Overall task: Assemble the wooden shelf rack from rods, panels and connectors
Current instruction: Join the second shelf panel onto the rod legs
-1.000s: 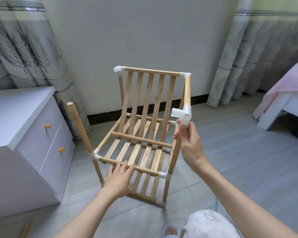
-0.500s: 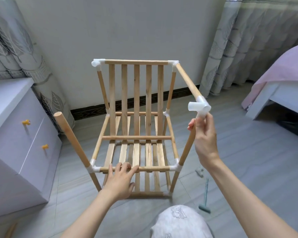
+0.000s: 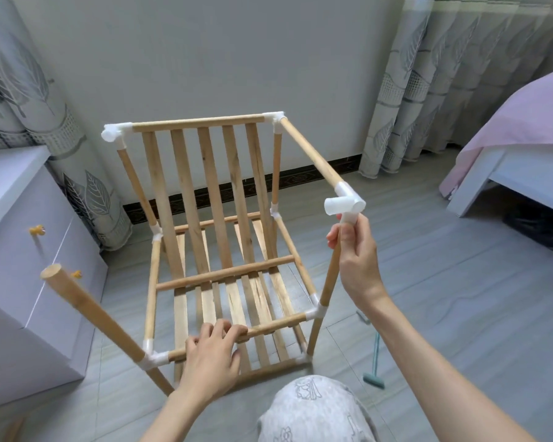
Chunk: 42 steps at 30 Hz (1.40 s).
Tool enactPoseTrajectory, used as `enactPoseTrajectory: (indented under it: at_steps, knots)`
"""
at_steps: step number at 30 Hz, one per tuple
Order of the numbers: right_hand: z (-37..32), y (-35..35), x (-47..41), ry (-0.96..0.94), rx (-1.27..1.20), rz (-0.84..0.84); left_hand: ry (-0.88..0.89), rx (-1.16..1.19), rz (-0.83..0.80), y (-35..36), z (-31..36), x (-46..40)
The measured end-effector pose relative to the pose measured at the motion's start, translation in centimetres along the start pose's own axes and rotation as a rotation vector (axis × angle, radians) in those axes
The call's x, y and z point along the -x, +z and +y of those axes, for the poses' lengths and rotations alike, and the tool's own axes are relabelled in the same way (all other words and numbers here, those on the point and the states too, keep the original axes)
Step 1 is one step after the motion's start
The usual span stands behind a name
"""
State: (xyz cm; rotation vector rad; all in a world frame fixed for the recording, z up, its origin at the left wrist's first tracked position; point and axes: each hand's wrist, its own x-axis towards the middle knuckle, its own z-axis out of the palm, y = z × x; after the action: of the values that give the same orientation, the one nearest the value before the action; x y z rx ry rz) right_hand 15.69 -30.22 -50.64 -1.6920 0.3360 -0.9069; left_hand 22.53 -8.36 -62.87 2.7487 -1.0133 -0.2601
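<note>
The partly built wooden rack [image 3: 205, 218] stands on the floor in front of me, with a slatted shelf low down and a slatted panel tilted at the back. My left hand [image 3: 213, 355] rests on the front rail [image 3: 275, 325], fingers curled over it. My right hand [image 3: 356, 253] grips the front right upright rod [image 3: 328, 282] just under a white corner connector [image 3: 345, 202], which joins the top right rod [image 3: 310, 153]. The front left upright rod [image 3: 90, 314] leans outward with a bare top end. A white connector [image 3: 112, 133] caps the back left corner.
A white drawer cabinet [image 3: 20, 282] with yellow knobs stands close on the left. Curtains hang at both sides of the grey wall. A bed [image 3: 521, 148] with a pink cover is at the right. A small green tool [image 3: 374, 362] lies on the tiled floor beside my knee [image 3: 313, 409].
The rack has turned to face me squarely; the top right rod with its connector has swung out toward my right. Both hands kept their places on the front rail and the right upright.
</note>
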Motion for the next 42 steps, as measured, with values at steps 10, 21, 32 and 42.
enactPoseTrajectory:
  at_steps: [10,21,32,42]
  knots:
    - [0.1,0.7,1.1,-0.06,-0.032,-0.037,0.063,0.032,0.188,-1.7,0.8,-3.3]
    - [0.2,0.8,1.2,-0.069,-0.056,-0.069,0.053,-0.171,0.055,-0.8,2.4,-11.1]
    - [1.0,0.5,0.8,-0.047,-0.057,-0.124,0.178,-0.244,0.246,-3.0,4.0,-11.1]
    - [-0.2,0.1,0.9,0.009,0.0,-0.134,0.421,-0.265,0.435,-11.6,7.6,-4.0]
